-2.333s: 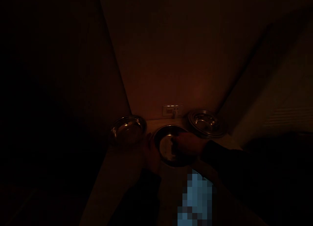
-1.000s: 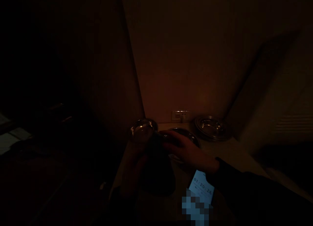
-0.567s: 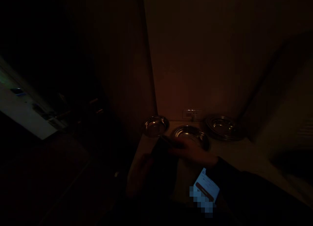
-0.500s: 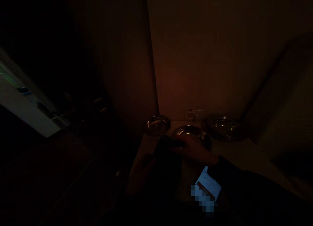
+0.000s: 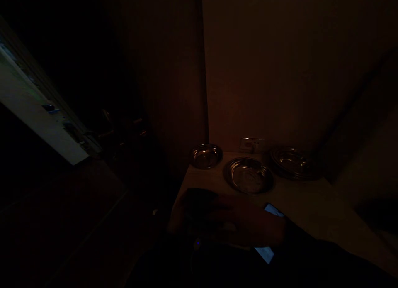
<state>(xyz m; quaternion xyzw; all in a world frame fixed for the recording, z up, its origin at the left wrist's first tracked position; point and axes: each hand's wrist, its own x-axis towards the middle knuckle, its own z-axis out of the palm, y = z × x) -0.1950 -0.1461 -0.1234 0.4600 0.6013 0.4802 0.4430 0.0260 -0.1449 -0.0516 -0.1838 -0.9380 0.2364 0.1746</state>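
Note:
The scene is very dark. My right hand (image 5: 245, 223) reaches leftward low over the near part of a pale counter (image 5: 311, 209), its fingers curled on a dark object (image 5: 197, 203) that I cannot make out. My left hand (image 5: 175, 219) is a dim shape at that object's left side, its fingers hidden. A lit phone (image 5: 270, 230) lies on the counter, partly under my right wrist. Three shiny metal plates stand beyond: a small one (image 5: 206, 156) at the left, a middle one (image 5: 249, 174) and one (image 5: 292, 162) at the right.
A wall socket (image 5: 251, 143) sits on the wall behind the plates. A dark door or panel (image 5: 174, 84) rises left of the counter. A pale surface (image 5: 37, 113) with small items runs across the far left. The floor below is dark.
My view has swung left and the plates sit further right. My right hand came off the middle plate and drew back toward me with the dark object, now covering part of the phone.

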